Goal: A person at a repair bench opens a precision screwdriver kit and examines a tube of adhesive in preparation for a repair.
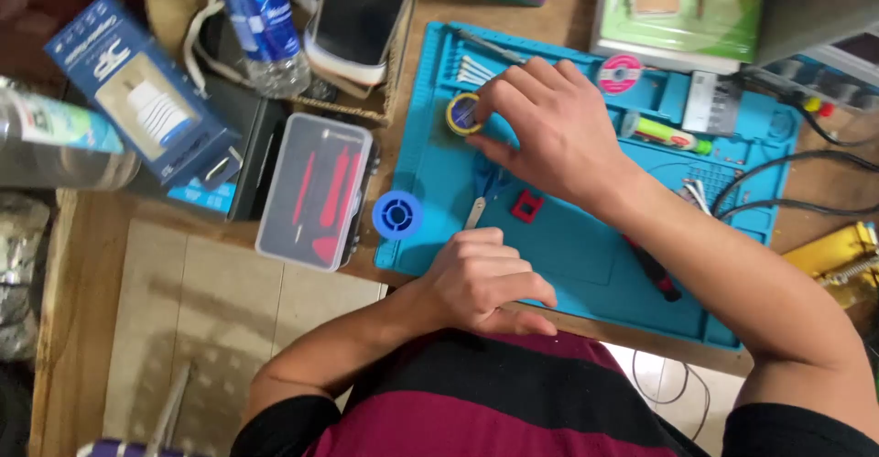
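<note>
My right hand (pixel 549 127) reaches across a blue work mat (pixel 568 255) and its fingers close around a small round tin with a yellow rim and blue top (pixel 461 114) at the mat's upper left. My left hand (pixel 485 278) rests as a closed fist at the mat's near edge, holding nothing that I can see. Just beyond it lie scissors with blue handles (pixel 485 191) and a small red part (pixel 526 206). A blue solder spool (pixel 398 215) sits at the mat's left edge.
A clear case with red tools (pixel 316 191) lies left of the mat. Farther left are a blue box (pixel 137 91), a water bottle (pixel 265 27) and a phone (pixel 362 13). A pink reel (pixel 621 74), a green tube (pixel 664 134), a dark-handled tool (pixel 655 269) and cables (pixel 787 182) lie right.
</note>
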